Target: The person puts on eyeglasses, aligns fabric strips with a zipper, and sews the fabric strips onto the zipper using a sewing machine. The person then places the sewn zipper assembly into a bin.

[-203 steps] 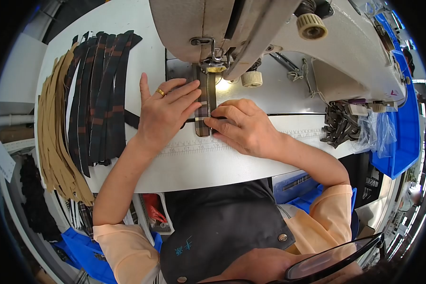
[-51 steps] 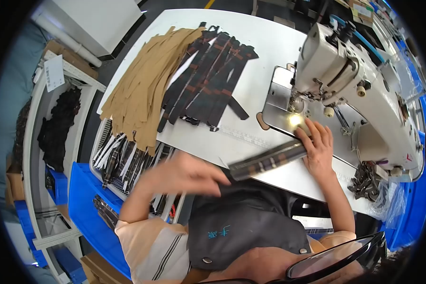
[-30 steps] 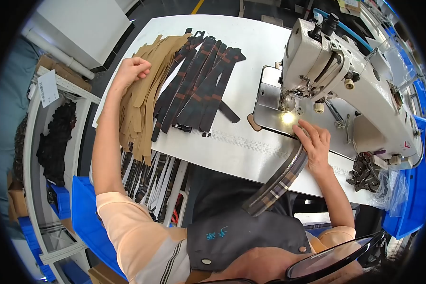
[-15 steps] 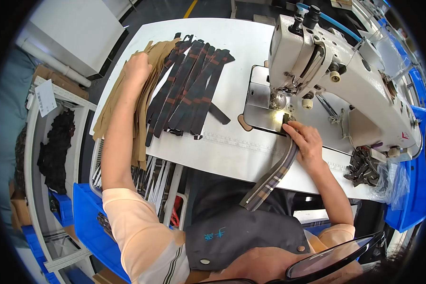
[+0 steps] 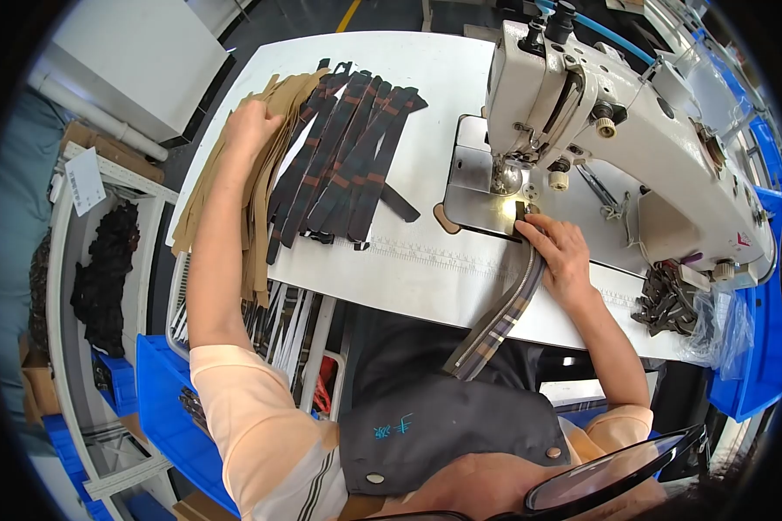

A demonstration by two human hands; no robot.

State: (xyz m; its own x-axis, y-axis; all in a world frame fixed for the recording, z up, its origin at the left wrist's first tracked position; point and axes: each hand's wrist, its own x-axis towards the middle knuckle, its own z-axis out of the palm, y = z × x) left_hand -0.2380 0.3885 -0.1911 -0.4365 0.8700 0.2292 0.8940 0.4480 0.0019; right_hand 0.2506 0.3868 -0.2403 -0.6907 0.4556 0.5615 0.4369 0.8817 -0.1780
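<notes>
My left hand (image 5: 252, 126) is closed over the upper end of the tan fabric strips (image 5: 261, 195) at the table's left; its fingertips are mostly hidden, so what it pinches cannot be made out. My right hand (image 5: 558, 252) grips the upper part of a plaid strip with a zipper (image 5: 495, 328), in front of the sewing machine's lit plate (image 5: 482, 208). From there the strip curves down over the table's front edge onto the dark apron. Dark plaid strips (image 5: 343, 165) lie beside the tan ones.
The sewing machine (image 5: 582, 113) takes up the right of the white table (image 5: 391, 282). Small dark pieces (image 5: 665, 304) and clear plastic bags (image 5: 721, 334) lie at the right end. A blue bin (image 5: 178, 417) is below left, near a rack of strips (image 5: 291, 326).
Both hands have left the needle area seen earliest. My left hand has swung over to the tan strips and closed there. My right hand has brought the zipper strip's upper end near the machine plate.
</notes>
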